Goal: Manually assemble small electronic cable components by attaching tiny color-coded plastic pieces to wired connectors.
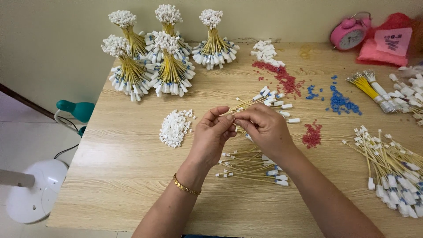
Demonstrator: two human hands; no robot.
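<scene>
My left hand (211, 136) and my right hand (264, 128) meet over the middle of the wooden table (123, 176), fingertips pinched together on a thin yellow wire with a white connector (232, 115). A gold bracelet (186, 187) circles my left wrist. Under my hands lies a loose bunch of yellow wires with white ends (251, 169). Another bunch (269, 99) lies just beyond my fingers. To the left of my left hand sits a pile of small white connectors (174, 128).
Several tied wire bundles (167, 61) stand upright at the back left. Red beads (282, 77) and blue beads (339, 101) are scattered at the back. More wire bunches (392, 167) lie at right. A pink alarm clock (350, 35) and red bag (387, 42) stand far right. A white fan base (35, 189) sits on the floor.
</scene>
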